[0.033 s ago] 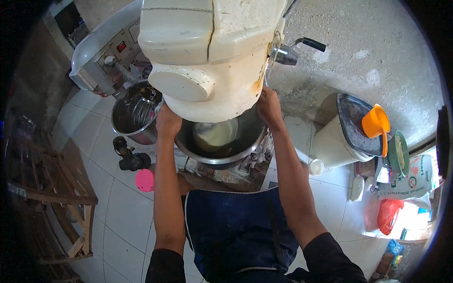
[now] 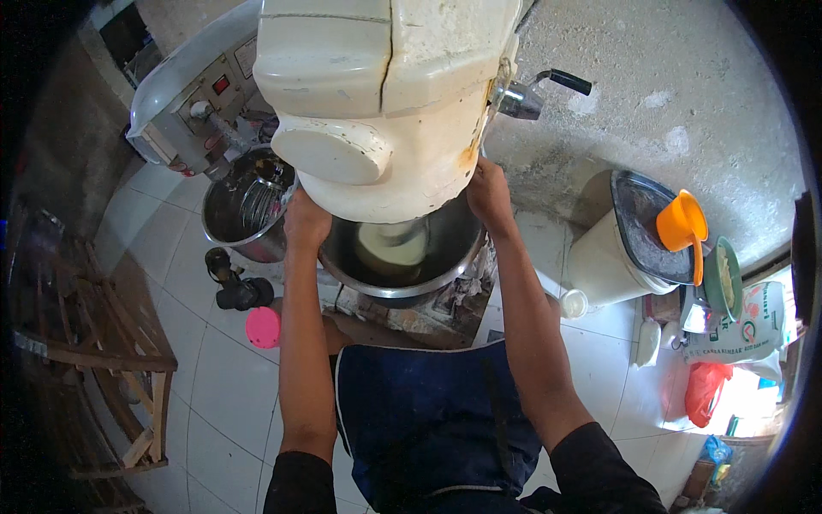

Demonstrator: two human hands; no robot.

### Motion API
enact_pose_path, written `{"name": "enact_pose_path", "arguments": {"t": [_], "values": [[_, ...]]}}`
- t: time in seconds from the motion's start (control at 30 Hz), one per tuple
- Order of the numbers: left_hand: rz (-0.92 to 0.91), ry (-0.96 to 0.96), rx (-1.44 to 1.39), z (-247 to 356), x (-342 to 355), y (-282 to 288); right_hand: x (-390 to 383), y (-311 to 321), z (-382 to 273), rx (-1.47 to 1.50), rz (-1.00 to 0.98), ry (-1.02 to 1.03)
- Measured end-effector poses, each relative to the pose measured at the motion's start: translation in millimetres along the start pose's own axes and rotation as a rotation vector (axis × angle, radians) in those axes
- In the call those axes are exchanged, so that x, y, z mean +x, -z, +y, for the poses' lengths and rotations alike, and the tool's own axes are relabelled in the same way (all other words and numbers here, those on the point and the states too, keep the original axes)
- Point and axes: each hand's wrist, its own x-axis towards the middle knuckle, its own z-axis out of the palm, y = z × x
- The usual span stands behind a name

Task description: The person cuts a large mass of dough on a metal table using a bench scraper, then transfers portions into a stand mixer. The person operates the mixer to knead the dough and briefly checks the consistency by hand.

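Since the pale mix (image 2: 402, 253) sits in the bowl (image 2: 385, 292) beneath the mixer (image 2: 411, 146), the left hand (image 2: 306, 219) and right hand (image 2: 491, 197), flanking that bowl with a grasp I can't make out, do best, I'd say, to brace evenly and keep outside it.

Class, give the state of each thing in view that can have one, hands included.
Mixing bowl: partly filled with pale mixture
Left hand: at bowl's left side, grip unclear
Right hand: at bowl's right side, grip unclear
Second bowl: uncovered, wire whisk inside
White bucket: topped by dark tray
Orange dipper: resting on tray
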Motion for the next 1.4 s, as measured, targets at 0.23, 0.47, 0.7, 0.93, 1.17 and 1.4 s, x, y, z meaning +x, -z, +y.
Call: {"name": "enact_pose_path", "arguments": {"t": [0.23,0.47,0.7,0.93,1.17,1.4], "values": [[0.021,0.062,-0.029,5.4,1.5,-1.1,6.5,1.4,-1.0,0.045,-0.005,0.022],[0.038,0.026,-0.075,13.3,2.5,2.0,7.4,3.8,-2.4,0.054,-0.011,0.043],[0.027,0.077,-0.035,16.0,0.0,4.7,8.4,1.5,1.3,0.081,0.006,0.065],[0.040,0.088,-0.038,13.7,2.0,0.7,7.8,3.0,-1.1,0.106,-0.017,0.051],[0.022,0.087,-0.061,14.5,1.1,2.0,6.6,5.1,-6.6,0.070,-0.010,0.011],[0.065,0.028,-0.071,7.1,2.8,-2.9,7.0,3.3,-1.9,0.092,0.001,0.043]]}}
